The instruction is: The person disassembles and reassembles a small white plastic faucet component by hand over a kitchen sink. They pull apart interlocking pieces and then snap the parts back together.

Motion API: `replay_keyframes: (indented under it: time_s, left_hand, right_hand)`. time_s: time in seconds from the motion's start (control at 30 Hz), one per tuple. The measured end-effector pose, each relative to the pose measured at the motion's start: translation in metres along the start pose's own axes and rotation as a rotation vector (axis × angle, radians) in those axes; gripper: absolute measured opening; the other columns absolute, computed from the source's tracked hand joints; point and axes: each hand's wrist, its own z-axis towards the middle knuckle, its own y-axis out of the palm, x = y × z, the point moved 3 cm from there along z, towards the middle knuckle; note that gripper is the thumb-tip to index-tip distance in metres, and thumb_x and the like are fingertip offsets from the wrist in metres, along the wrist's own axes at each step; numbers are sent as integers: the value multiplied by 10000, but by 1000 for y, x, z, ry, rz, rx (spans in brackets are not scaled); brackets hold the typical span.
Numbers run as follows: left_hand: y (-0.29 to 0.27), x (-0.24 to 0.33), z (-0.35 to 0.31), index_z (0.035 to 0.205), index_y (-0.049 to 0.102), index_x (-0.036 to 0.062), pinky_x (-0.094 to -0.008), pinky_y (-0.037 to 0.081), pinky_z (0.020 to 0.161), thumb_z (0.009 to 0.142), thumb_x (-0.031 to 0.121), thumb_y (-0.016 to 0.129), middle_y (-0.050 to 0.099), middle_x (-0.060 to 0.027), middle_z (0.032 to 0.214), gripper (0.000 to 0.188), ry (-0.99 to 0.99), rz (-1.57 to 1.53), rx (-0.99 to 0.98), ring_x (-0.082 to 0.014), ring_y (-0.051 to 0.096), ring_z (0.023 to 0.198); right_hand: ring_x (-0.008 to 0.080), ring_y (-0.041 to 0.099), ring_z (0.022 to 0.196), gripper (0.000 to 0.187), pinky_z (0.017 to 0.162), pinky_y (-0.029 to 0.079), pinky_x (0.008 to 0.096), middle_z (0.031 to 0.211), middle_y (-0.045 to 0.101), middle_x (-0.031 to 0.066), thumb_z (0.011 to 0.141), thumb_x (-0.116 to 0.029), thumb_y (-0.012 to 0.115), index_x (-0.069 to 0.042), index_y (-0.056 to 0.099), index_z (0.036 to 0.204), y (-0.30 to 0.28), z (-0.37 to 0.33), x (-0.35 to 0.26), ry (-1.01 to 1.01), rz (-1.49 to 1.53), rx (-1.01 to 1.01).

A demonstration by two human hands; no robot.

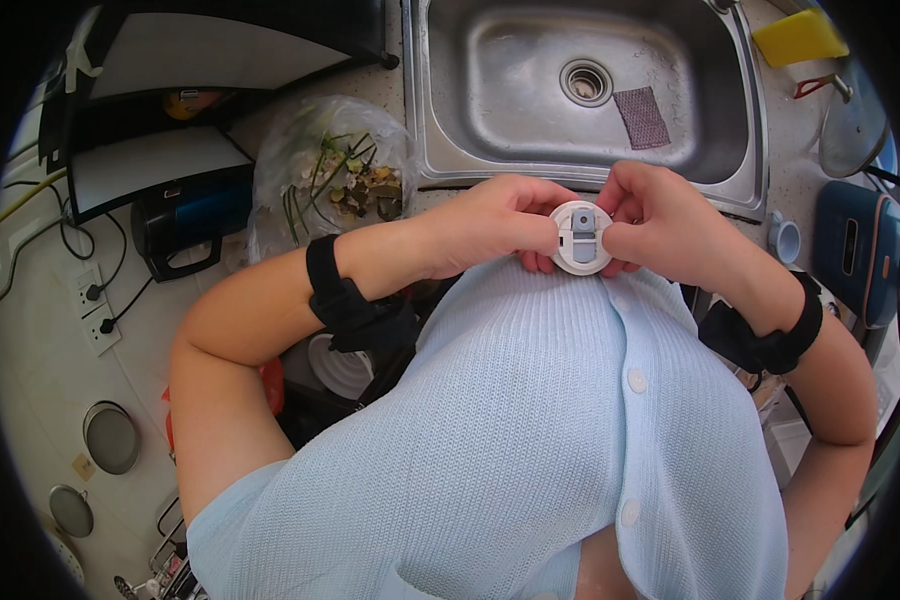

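A small round white lid (566, 255) with a grey sliding-type piece across its middle is held up close to my body, just in front of the sink's near edge. My left hand (505, 225) grips its left rim, thumb on top and fingers curled beneath. From the other side my right hand (662, 222) pinches the right rim between thumb and bent fingers. The fingertips under the lid are partly hidden. Its flat face with the grey piece is turned up toward me.
Ahead is a steel sink (418, 110) with a drain (586, 83) and a purple mesh cloth (642, 118). A clear bag of vegetable scraps (345, 185) stands at left, by a dark blue kettle (192, 225). To the right are a small cup (785, 240), a blue box (855, 250) and a yellow sponge (800, 38).
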Motion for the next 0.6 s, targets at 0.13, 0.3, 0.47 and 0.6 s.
replay_keyframes:
  time_s: [0.13, 0.3, 0.47, 0.6]
  left_hand:
    - [0, -2, 1, 1284, 494, -8, -237, 473, 747, 764, 74, 539, 599, -80, 1097, 528, -14, 30, 25, -120, 578, 895]
    - [0, -2, 1, 1280, 515, 0, -235, 479, 737, 772, 69, 529, 608, -74, 1096, 513, -5, 59, 33, -115, 580, 903]
    - [0, 0, 0, 1278, 537, 23, -230, 488, 719, 791, 52, 511, 623, -66, 1087, 489, -4, 174, 36, -100, 584, 895]
    - [6, -2, -3, 1234, 564, 29, -230, 494, 722, 807, 63, 493, 630, -63, 1040, 434, 25, 178, 80, -98, 589, 863]
  right_hand:
    - [158, 652, 624, 183, 542, 501, 249, 730, 630, 123, 742, -86, 615, 58, 548, 833, 2, -1, -1, -10, 19, 9]
    - [161, 650, 617, 190, 539, 502, 256, 732, 628, 128, 736, -84, 621, 61, 544, 832, 3, -2, -2, -14, 28, 2]
    - [161, 648, 612, 203, 540, 504, 263, 737, 628, 129, 737, -90, 627, 62, 538, 838, 5, -2, -3, -23, 5, -13]
    - [162, 647, 610, 228, 537, 504, 268, 738, 626, 125, 741, -110, 650, 58, 536, 844, 7, -2, -1, -19, -13, -10]
